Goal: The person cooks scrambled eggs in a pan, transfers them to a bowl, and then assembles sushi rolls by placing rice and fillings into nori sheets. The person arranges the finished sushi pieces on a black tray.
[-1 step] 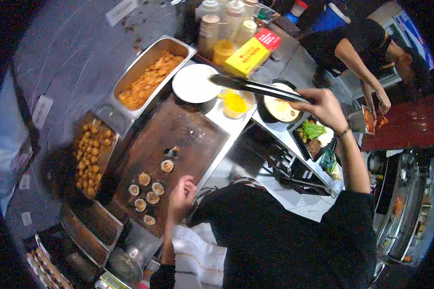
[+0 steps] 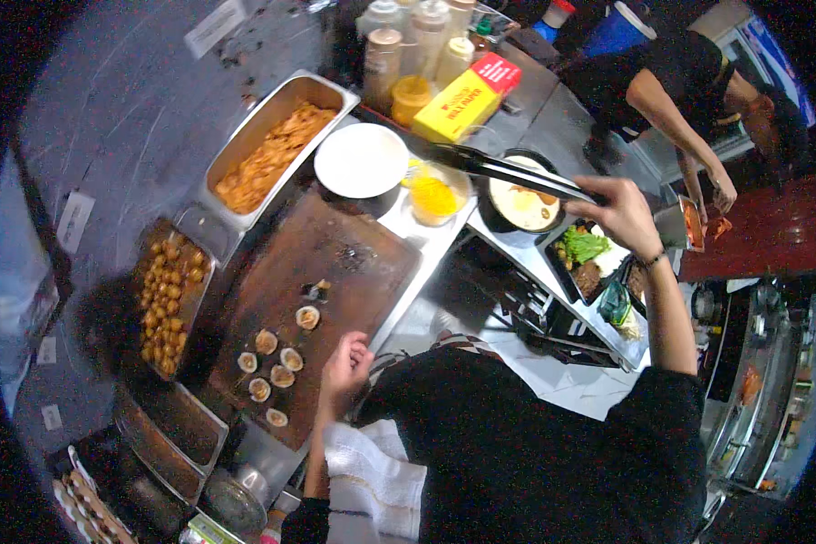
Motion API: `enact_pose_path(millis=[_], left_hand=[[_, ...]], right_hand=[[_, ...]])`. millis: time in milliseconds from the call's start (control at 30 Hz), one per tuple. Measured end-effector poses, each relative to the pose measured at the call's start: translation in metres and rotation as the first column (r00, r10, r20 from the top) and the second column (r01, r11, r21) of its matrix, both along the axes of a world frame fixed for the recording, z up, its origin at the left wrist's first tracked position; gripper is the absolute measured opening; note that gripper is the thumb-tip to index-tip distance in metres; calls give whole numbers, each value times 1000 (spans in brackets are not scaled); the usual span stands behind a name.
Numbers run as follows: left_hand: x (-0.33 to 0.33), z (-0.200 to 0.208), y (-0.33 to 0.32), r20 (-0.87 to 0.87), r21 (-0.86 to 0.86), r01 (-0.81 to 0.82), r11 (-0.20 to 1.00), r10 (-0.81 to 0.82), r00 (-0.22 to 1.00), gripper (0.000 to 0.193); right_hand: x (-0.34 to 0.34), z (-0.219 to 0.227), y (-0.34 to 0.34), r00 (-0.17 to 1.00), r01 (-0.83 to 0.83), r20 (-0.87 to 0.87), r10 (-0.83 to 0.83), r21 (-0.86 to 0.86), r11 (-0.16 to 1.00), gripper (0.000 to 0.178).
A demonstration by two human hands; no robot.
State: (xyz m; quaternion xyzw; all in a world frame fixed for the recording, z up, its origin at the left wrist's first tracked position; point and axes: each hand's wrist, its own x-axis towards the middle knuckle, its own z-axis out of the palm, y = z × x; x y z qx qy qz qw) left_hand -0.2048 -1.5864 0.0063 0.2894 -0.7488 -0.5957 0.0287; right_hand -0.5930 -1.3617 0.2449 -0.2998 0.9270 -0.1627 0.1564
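Observation:
My right hand [image 2: 621, 216] grips black-handled tongs [image 2: 515, 177], raised over the counter. Their far end hangs above a clear bowl of yellow shreds [image 2: 433, 197], in front of the yellow-and-red carton [image 2: 462, 102]. To the left of that bowl is a white round plate [image 2: 361, 160]. Below the tongs, a black bowl of creamy soup [image 2: 524, 204] stands beside a black tray with lettuce, rice and meat [image 2: 591, 258]. My left hand [image 2: 346, 367], its fingers curled with nothing visible in them, hovers by the brown board's [image 2: 335, 227] near edge. Several sliced rolls [image 2: 283, 374] lie on that board.
Metal pans hold orange-sauced meat [image 2: 272, 156] and small round brown potatoes [image 2: 168, 290]. Squeeze bottles [image 2: 417, 45] cluster at the back. A co-worker's arms [image 2: 680, 118] reach over a red board [image 2: 762, 227] at right. A white towel [image 2: 372, 471] lies near my left forearm.
The tongs' far end has moved right, from over the white plate's edge to beside the carton. The whole view has shifted slightly. My left hand keeps its curled pose.

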Motion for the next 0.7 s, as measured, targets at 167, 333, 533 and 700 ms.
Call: enact_pose_path(millis=[167, 333, 533, 700], left_hand=[[-65, -11, 50, 57, -14, 201, 979, -200, 978, 39], [-115, -2, 80, 65, -113, 337, 935, -331, 941, 36], [-138, 24, 98, 155, -111, 310, 944, -292, 944, 34], [-137, 31, 109, 180, -122, 281, 952, -257, 949, 34]], right_hand=[[-32, -54, 139, 947, 272, -228, -226, 191, 943, 44], [-55, -150, 211, 903, 134, -422, -88, 80, 988, 40], [-65, -185, 222, 896, 79, -443, -40, 70, 994, 39], [-73, -186, 226, 882, 46, -472, 7, 101, 994, 38]])
